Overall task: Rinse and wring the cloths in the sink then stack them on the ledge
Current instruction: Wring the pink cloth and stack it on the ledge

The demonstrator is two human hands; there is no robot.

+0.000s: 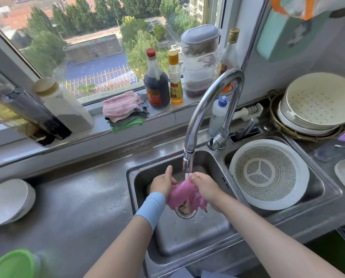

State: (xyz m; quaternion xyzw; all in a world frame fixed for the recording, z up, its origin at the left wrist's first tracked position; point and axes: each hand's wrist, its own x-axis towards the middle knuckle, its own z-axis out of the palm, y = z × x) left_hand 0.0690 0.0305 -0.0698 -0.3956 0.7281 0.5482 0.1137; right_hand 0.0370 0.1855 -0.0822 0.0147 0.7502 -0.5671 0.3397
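Steel worktop [77, 207] surrounds the sink [187, 243], where left hand [162, 182] and right hand [204, 186] both clutch a pink cloth [179, 195] under the running tap [189, 145], half hiding the drain [185, 215]. Beyond, folded cloths [123, 109] lie stacked on the ledge [81, 135], lower ones mostly covered.

Ledge [83, 135]: stacked cloths [123, 110], dark bottle [156, 87], yellow bottle [175, 87].

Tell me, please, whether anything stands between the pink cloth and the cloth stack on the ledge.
Only the faucet spout, hanging directly over the pink cloth; up and leftward toward the stack nothing visible intervenes.
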